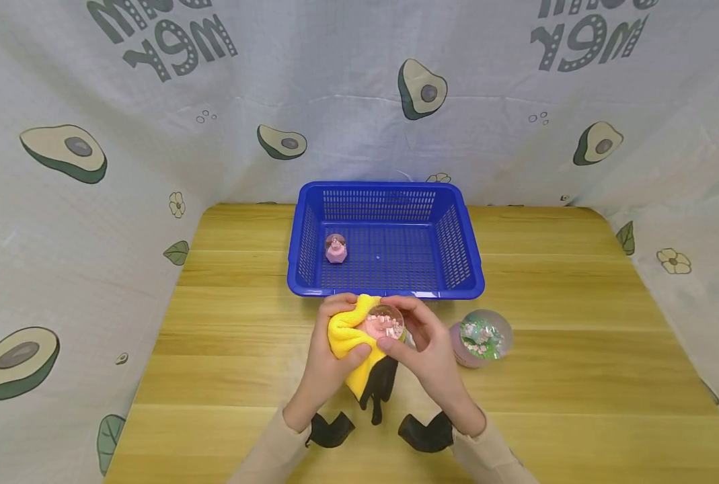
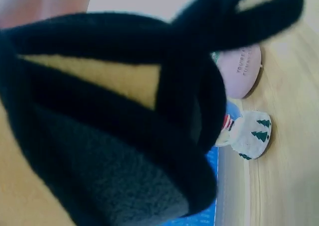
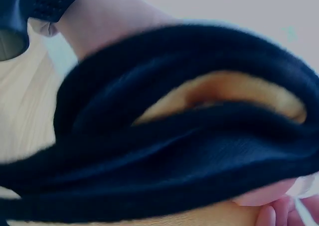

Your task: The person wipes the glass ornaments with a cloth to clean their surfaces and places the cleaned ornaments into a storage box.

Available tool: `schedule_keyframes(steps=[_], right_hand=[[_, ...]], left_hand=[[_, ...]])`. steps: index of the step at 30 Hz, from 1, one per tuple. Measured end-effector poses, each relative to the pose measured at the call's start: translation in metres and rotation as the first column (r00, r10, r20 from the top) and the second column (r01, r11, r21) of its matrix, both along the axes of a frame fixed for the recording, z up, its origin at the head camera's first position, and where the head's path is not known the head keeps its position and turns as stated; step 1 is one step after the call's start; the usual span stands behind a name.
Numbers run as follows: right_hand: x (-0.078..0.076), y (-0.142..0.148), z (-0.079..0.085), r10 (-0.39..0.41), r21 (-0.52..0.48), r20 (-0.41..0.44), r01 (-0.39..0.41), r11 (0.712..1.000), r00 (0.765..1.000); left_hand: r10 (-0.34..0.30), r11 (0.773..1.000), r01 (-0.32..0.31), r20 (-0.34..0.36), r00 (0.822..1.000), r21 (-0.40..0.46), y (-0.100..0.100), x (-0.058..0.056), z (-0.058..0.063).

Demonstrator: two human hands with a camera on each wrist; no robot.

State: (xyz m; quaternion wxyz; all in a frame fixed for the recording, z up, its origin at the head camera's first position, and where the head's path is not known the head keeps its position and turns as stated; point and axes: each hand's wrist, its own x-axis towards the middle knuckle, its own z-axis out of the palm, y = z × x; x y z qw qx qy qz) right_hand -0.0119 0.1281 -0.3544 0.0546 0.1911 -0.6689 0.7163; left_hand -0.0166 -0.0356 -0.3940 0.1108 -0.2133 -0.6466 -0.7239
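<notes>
A snow globe with pink and white bits inside sits between both hands, partly wrapped in a yellow and black cloth. My left hand grips the cloth against the globe's left side. My right hand holds the globe's right side between thumb and fingers. The cloth's dark side fills much of the left wrist view, and dark folds cover most of the right wrist view. The globe's base is hidden in the head view.
A larger snow globe with a pink base stands right of my right hand. The left wrist view shows a white globe base with green trees. Behind the hands, a blue basket holds a small pink snow globe.
</notes>
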Motion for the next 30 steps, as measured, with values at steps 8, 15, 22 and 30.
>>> schedule_keyframes(steps=[8,15,22,30], right_hand=[[-0.01,-0.003,-0.003,-0.013,-0.011,-0.127,0.012,1.0,0.992],[-0.03,-0.001,0.001,-0.074,-0.038,-0.194,0.067,0.997,0.978],[-0.056,-0.001,0.001,-0.131,0.0,-0.158,0.132,0.991,0.979],[-0.082,-0.005,-0.002,-0.196,0.06,-0.111,0.203,0.977,0.974]], left_hand=[[0.025,1.0,-0.024,0.05,0.998,-0.015,-0.005,0.0,-0.002],[0.135,0.99,-0.135,0.023,0.991,0.026,-0.02,-0.006,-0.007],[0.185,0.98,-0.19,0.083,0.979,0.064,-0.034,-0.005,-0.006],[0.192,0.978,-0.2,0.114,0.975,0.066,-0.042,0.001,-0.006]])
